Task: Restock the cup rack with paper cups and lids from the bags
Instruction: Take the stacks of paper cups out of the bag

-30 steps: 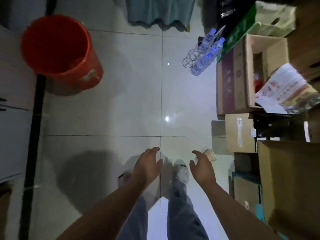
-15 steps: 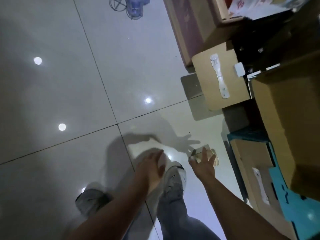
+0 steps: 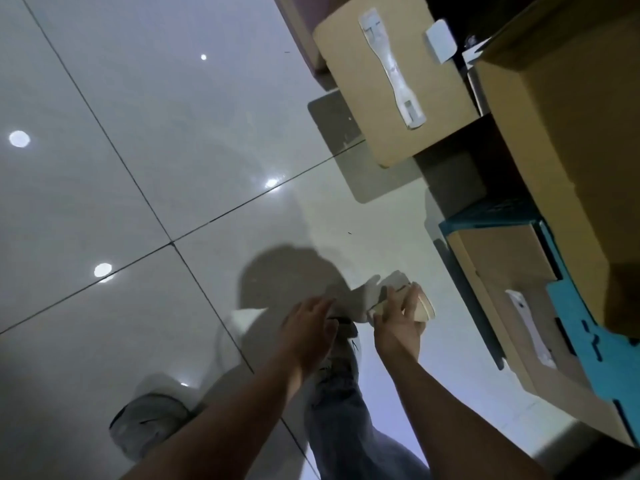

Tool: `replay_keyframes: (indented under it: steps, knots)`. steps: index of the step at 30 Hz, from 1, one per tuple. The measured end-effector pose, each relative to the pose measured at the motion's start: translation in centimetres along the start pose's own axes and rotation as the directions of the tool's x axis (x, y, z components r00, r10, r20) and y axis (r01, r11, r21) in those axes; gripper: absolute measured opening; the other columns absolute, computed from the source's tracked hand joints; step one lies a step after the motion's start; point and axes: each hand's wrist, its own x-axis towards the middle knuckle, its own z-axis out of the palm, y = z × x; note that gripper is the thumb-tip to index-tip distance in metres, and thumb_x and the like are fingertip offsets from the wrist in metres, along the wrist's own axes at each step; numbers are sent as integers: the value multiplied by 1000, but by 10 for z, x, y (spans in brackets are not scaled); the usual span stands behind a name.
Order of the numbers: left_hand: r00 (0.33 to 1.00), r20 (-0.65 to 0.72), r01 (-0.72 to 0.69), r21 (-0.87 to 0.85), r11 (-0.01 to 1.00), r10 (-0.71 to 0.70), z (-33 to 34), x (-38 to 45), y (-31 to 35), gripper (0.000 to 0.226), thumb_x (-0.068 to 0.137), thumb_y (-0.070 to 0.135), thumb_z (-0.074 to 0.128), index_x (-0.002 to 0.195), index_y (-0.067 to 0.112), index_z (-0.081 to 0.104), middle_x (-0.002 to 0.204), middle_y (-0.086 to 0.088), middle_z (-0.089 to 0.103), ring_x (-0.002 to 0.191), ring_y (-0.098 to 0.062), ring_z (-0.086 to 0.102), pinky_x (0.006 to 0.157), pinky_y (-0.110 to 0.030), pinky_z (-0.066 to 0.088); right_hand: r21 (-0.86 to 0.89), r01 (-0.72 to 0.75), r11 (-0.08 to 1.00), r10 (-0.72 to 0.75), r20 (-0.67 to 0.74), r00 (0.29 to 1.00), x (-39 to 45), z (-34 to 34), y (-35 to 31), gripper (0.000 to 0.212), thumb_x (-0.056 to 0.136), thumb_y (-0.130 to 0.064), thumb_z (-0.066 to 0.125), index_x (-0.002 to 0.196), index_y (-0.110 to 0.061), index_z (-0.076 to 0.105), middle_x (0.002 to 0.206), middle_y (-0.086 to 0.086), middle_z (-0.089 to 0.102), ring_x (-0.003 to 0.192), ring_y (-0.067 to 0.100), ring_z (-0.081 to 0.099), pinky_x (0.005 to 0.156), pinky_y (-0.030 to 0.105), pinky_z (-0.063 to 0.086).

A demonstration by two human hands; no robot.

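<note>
Right hand [image 3: 398, 322]: reaching low, fingers wrapped over the cup, gripping it.
Cup [image 3: 420, 306]: on its side at the floor [image 3: 138, 98], near the boxes [image 3: 391, 81].
Left hand [image 3: 308, 323]: stretched forward, fingers loose, holding nothing.

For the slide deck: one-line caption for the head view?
Right hand closes on a paper cup lying on the tiled floor beside stacked cardboard boxes; left hand open.

no text, brand or number can be read. pale tape strips are seen on the cardboard box [image 3: 398, 77] and on the lower box [image 3: 512, 306], but any printing on them is blurred.
</note>
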Motion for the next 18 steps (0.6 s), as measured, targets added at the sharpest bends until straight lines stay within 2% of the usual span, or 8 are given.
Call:
replay_keyframes:
  steps: [2, 4, 6, 8, 10, 12, 14, 18]
  knots:
    - [1000, -11, 2, 4, 1000, -2, 0, 1, -1, 49, 102, 36, 49, 150, 32, 42, 153, 2, 44, 138, -24, 40, 114, -34, 33, -80, 109, 991, -112, -28, 993, 0, 3, -2, 84, 96, -14, 58, 159, -38, 7, 167, -1, -16, 152, 41, 4, 109, 60, 36]
    - [1000, 4, 8, 27, 1000, -8, 1, 1, -2, 48, 103, 36, 48, 150, 32, 43, 154, 2, 44, 138, -24, 40, 114, -35, 33, -137, 101, 985, -109, -53, 993, -1, 1, -5, 106, 90, -3, 63, 157, -42, -10, 165, -2, -25, 151, 49, 0, 105, 59, 42]
    - [1000, 6, -13, 49, 999, 13, 1, 1, -3, 49, 103, 37, 47, 151, 31, 42, 154, 2, 43, 139, -24, 39, 115, -35, 33, -14, 79, 997, -80, -99, 992, 0, -3, -9, 109, 91, -1, 61, 152, -49, -16, 162, -5, -32, 150, 51, 0, 101, 55, 48]
    - [1000, 9, -9, 59, 998, 9, 0, 3, -6, 49, 104, 37, 47, 152, 31, 42, 154, 3, 43, 140, -24, 38, 115, -34, 32, 171, 27, 985, -5, -125, 992, 3, -12, -11, 101, 96, -11, 61, 151, -52, -13, 160, -9, -35, 152, 44, 9, 98, 51, 50]
    - [1000, 8, -8, 52, 999, 8, -2, 6, -6, 49, 104, 36, 48, 152, 30, 42, 154, 2, 43, 141, -24, 37, 116, -34, 31, 353, -59, 934, 112, -133, 985, 11, -21, -13, 99, 94, -27, 68, 155, -47, -8, 165, -3, -24, 142, 43, 36, 96, 48, 51]
    - [1000, 17, 5, 45, 999, -6, -3, 10, -8, 51, 103, 37, 48, 153, 31, 40, 155, 2, 42, 142, -24, 36, 117, -33, 30, 460, -153, 874, 215, -87, 973, 19, -28, -19, 102, 90, -31, 71, 157, -42, -5, 165, 10, 4, 123, 47, 53, 92, 48, 51]
    - [1000, 6, 14, 37, 999, -15, -8, 13, -10, 51, 103, 38, 48, 153, 32, 40, 155, 2, 42, 141, -23, 38, 116, -32, 31, 501, -186, 845, 255, -72, 964, 23, -34, -26, 102, 86, -32, 72, 157, -40, -1, 153, 15, 23, 109, 46, 58, 88, 45, 50]
    - [997, -41, 60, -8, 998, -61, -33, 0, -8, 49, 103, 36, 46, 151, 30, 41, 154, 3, 43, 139, -22, 41, 113, -33, 33, 461, -69, 885, 131, -103, 986, 3, -51, -48, 99, 85, -34, 73, 155, -42, 3, 147, 11, 28, 110, 42, 56, 87, 42, 52]
